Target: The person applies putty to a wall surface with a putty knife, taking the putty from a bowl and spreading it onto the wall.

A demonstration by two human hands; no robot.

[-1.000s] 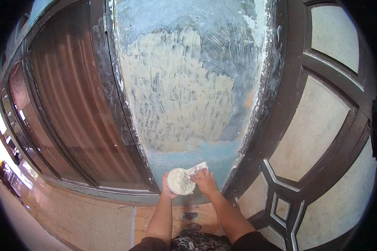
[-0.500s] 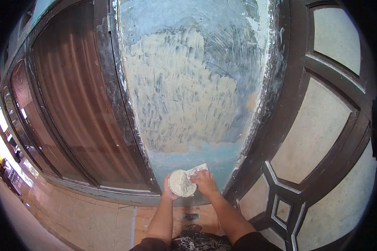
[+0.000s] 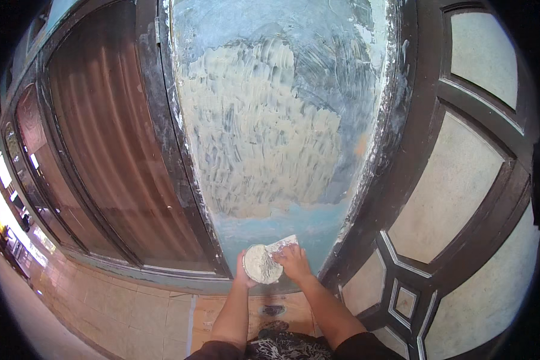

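Low in front of the wall, my left hand [image 3: 242, 273] is wrapped round the side of a round bowl [image 3: 246, 272]. Pale, creamy putty [image 3: 260, 264] fills it, with a ridged surface. My right hand [image 3: 293, 263] grips a flat, whitish scraper [image 3: 282, 242] smeared with putty, its lower part hidden by my fingers and held against the bowl's right side. Beyond them rises a blue-painted wall panel [image 3: 276, 227]. A large beige putty patch [image 3: 258, 144] with streaky vertical strokes covers its middle, and greyish smears [image 3: 330, 66] show at the upper right.
Dark wooden frames border the panel, with a curtained window [image 3: 102, 132] on the left and a door with pale panels [image 3: 450, 180] on the right. Flattened cardboard [image 3: 216, 312] lies on the tiled floor [image 3: 144, 306] below my arms.
The bowl has shifted very slightly to the right. Both hands keep their holds, and the patch on the wall looks the same.
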